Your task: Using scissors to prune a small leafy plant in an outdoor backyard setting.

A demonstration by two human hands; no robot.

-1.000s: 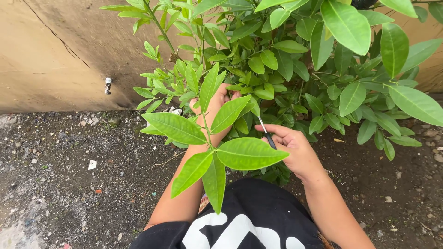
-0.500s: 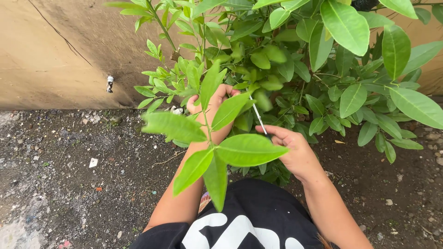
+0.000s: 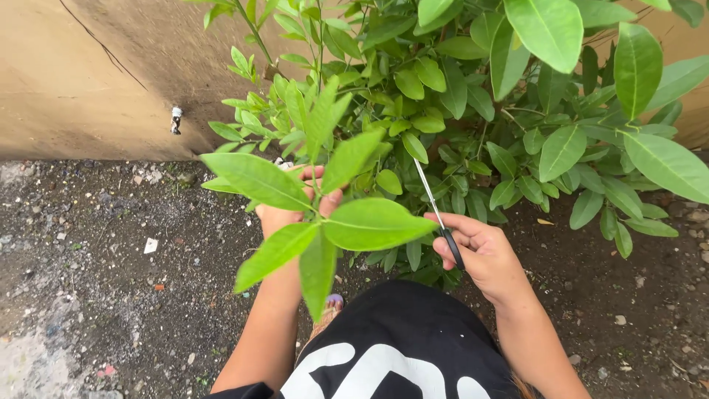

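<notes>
Your right hand [image 3: 480, 255] is curled shut around the black handles of a pair of scissors [image 3: 437, 214]. The thin blades run up and to the left from your knuckles, a long slanted line whose tip goes in among the small leaves of the shrub [image 3: 458, 111]; the blades look closed or nearly so, though they are too slim to be sure.

Your left hand [image 3: 292, 210] sits to the left and slightly above, well apart from the scissors, and is mostly hidden behind a sprig of large bright leaves [image 3: 325, 222] close to the camera. The fingertips show curled by the sprig's stem, but whether they pinch it or only rest against the foliage cannot be told from here.

So the cutting edge lies up-left of the right hand, along the blade's own axis, and the tip points into the leaves above and to the right of the left hand. The right hand is the nearer to the dense inner twigs.

Bare dark soil [image 3: 111, 281] and a tan wall [image 3: 74, 89] lie to the left.
</notes>
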